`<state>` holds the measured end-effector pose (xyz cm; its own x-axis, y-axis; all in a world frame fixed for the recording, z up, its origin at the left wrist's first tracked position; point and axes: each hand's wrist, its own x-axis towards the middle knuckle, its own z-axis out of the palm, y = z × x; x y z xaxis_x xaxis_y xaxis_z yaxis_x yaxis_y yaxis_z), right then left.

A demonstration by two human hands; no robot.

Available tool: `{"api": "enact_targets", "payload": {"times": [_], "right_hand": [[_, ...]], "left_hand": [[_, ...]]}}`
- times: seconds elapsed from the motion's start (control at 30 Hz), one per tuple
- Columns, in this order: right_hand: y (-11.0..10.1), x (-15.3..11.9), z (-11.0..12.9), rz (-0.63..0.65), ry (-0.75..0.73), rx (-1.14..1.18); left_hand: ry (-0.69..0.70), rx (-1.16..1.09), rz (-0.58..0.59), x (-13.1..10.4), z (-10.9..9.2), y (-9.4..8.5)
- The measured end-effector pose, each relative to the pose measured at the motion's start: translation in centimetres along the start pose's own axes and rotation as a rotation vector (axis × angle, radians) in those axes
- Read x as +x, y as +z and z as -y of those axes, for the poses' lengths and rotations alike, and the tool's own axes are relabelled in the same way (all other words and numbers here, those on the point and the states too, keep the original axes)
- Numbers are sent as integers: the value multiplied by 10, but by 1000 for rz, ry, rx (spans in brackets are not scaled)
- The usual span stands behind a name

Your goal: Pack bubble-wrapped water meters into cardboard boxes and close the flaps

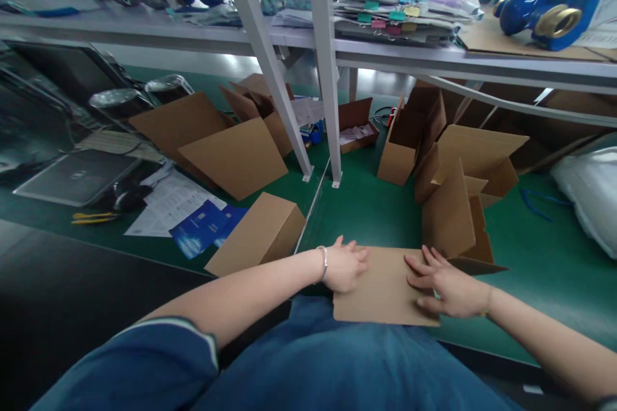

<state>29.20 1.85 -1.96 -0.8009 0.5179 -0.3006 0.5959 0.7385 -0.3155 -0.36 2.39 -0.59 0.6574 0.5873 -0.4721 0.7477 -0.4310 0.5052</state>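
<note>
Both hands are spread palm-down on a cardboard piece [385,289] at the near edge of the green table [361,205]. Left hand [344,264]: fingers apart on its left part. Right hand [446,286]: fingers fanned over its right part. Closed box [258,231] noted left of the left hand; open box [456,212] noted just beyond the right hand.

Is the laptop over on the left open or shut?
Shut. The laptop lies flat with its lid down, logo side up, and none of its screen shows.
</note>
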Motion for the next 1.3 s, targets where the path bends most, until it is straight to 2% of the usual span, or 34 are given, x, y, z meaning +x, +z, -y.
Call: {"api": "enact_targets", "payload": {"times": [0.1, 0.23, 0.3, 0.4, 0.47, 0.67, 0.83, 0.97, 1.2, 1.27, 1.3], "right_hand": [[6, 19, 20, -51, 24, -78], [17, 32, 30, -110, 38, -152], [15, 30, 27, -103, 26, -136], [10, 24, 25, -77, -1, -94], [11, 19, 27, -102, -5, -100], [41, 12, 44, -239, 87, -214], [52, 13, 59, -245, 232, -211], [59, 16, 66, -258, 254, -206], [62, 21, 55, -282, 222, -167], [68, 20, 49, -342, 190, -115], [73, 20, 48, -428, 229, -69]], "left_hand": [[-4, 58, -87, 16, -19, 16], [-12, 124, -211, 24, -25, 34], [-5, 150, -213, 21, -25, 32], [20, 131, -156, 16, -25, 22], [40, 103, -155, 13, -25, 20], [117, 143, -341, 5, -24, 39], [148, 176, -296, 4, -16, 37], [220, 200, -283, 4, -11, 34], [159, 207, -331, 6, -9, 38], [125, 187, -345, 6, -11, 40], [104, 178, -354, 4, -13, 42]]}}
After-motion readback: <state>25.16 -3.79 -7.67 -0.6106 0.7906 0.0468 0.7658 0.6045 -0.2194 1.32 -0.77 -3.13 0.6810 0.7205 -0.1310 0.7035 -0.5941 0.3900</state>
